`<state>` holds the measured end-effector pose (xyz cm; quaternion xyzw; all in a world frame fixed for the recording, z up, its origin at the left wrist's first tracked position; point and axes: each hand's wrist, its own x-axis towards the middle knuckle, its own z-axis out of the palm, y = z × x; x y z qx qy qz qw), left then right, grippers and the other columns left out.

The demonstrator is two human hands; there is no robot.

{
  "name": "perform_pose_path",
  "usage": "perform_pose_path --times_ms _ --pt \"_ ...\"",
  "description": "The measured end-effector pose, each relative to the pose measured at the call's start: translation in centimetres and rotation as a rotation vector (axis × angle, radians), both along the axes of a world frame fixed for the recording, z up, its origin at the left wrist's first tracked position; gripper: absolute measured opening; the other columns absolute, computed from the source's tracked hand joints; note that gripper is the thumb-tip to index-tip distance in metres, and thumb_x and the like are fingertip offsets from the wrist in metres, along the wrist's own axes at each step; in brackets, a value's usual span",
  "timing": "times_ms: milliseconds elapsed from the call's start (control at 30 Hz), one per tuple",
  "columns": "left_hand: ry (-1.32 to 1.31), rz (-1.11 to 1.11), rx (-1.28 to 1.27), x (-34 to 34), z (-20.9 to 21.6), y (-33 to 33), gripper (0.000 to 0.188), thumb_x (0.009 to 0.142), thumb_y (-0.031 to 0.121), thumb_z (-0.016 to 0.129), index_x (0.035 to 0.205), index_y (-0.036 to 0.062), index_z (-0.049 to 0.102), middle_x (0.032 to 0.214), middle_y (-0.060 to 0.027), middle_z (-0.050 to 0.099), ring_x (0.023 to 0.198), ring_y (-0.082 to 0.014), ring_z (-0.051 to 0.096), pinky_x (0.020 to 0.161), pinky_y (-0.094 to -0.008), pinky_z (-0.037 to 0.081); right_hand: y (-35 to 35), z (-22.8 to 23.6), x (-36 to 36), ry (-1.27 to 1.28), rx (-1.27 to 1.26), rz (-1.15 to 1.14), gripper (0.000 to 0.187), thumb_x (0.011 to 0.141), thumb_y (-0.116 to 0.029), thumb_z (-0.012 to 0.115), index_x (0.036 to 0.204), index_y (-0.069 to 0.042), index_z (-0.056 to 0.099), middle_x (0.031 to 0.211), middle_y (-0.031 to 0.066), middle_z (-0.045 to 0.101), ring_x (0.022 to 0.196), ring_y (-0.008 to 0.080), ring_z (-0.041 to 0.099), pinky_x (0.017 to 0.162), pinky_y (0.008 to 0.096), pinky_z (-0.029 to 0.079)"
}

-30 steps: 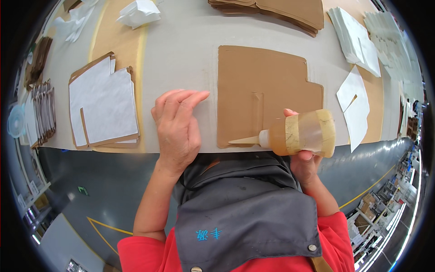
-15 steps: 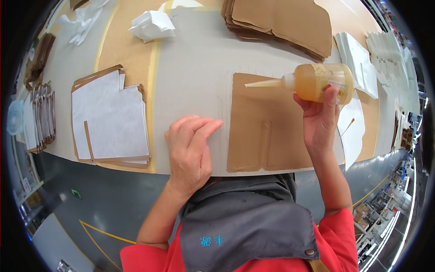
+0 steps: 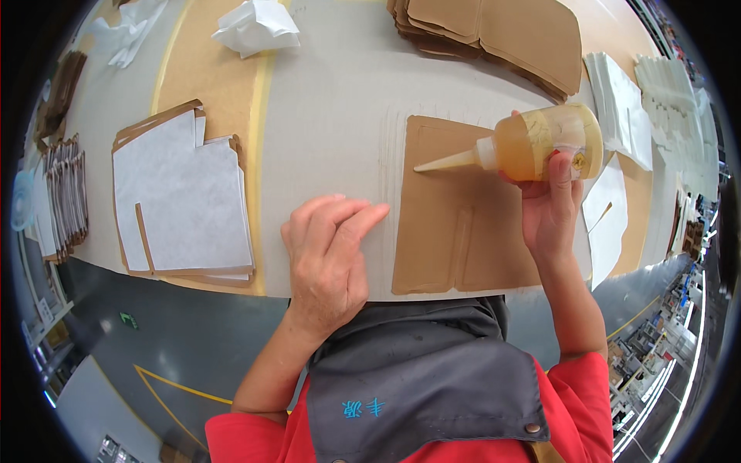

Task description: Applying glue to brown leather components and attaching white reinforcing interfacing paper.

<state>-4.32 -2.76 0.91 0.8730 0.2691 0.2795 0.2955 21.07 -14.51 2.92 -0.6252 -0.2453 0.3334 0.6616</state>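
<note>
My right hand point(image 3: 554, 202) is wrapped round a squeeze bottle point(image 3: 540, 143) of amber liquid, probably glue. The bottle lies nearly sideways in the air, its long pointed nozzle point(image 3: 449, 161) aimed left. The nozzle tip is over the upper left part of a brown sheet point(image 3: 432, 224) with a slit-like raised strip; whether it touches cannot be told. The sheet lies flat at the table's front edge. Just left of it, my left hand point(image 3: 328, 255) hovers at or on the grey tabletop, fingers stretched out and holding nothing visible.
A stack of white-faced brown pieces point(image 3: 181, 201) lies at left. Behind the sheet stands a pile of brown sheets point(image 3: 532, 38). White slotted sheets point(image 3: 621, 108) lie at right, crumpled white paper point(image 3: 256, 29) at the back. Upright folded pieces point(image 3: 65, 197) line the far left.
The nozzle has dipped, its tip now lower over the brown sheet, and the bottle has tilted. My left hand has barely moved. The whole view has shifted slightly.
</note>
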Motion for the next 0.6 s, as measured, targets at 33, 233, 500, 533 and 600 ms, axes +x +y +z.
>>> perform_pose_path --times_ms 33,233,500,533,600 --pt "0.003 0.000 -0.001 -0.1 -0.1 0.0 0.052 0.069 -0.010 0.055 0.115 0.0086 0.070 0.111 -0.0061 0.062 0.109 -0.0302 0.056 0.094 -0.0399 0.039 -0.3 0.0 -0.3 0.003 -0.001 0.000 0.061 0.103 -0.045 0.053 0.148 -0.006 0.037 0.145 0.0209 0.052 0.128 0.0274 0.058 0.092 0.0387 0.059" --pt "-0.003 0.003 0.006 0.0 -0.2 -0.1 0.053 0.069 -0.010 0.054 0.115 0.0089 0.070 0.111 -0.0061 0.062 0.109 -0.0303 0.056 0.094 -0.0401 0.039 -2.3 0.5 -1.9 0.007 -0.011 0.075 0.068 0.101 -0.048 0.057 0.149 -0.004 0.035 0.145 0.0244 0.050 0.130 0.0288 0.056 0.093 0.0390 0.057" --pt "-0.029 0.006 0.027 -0.1 -0.6 -0.2 0.056 0.066 -0.011 0.052 0.116 0.0096 0.069 0.111 -0.0050 0.062 0.110 -0.0290 0.055 0.095 -0.0391 0.037 -4.5 1.1 -4.5 0.014 -0.051 0.172 0.080 0.093 -0.053 0.066 0.150 -0.006 0.034 0.146 0.0262 0.049 0.136 0.0323 0.050 0.111 0.0454 0.044" --pt "-0.027 0.005 0.027 0.0 -0.7 -0.1 0.056 0.066 -0.011 0.052 0.116 0.0096 0.069 0.111 -0.0050 0.062 0.110 -0.0290 0.055 0.095 -0.0391 0.037 -4.8 1.0 -4.6 0.016 -0.051 0.171 0.080 0.093 -0.053 0.066 0.150 -0.006 0.034 0.146 0.0262 0.049 0.136 0.0323 0.050 0.111 0.0454 0.044" --pt "-0.027 0.003 0.029 0.1 -0.7 -0.1 0.056 0.067 -0.010 0.051 0.116 0.0100 0.069 0.111 -0.0048 0.062 0.111 -0.0286 0.055 0.095 -0.0389 0.037 -5.6 0.7 -4.9 0.026 -0.073 0.170 0.086 0.089 -0.056 0.070 0.150 -0.006 0.034 0.145 0.0251 0.050 0.136 0.0324 0.050 0.110 0.0449 0.044"
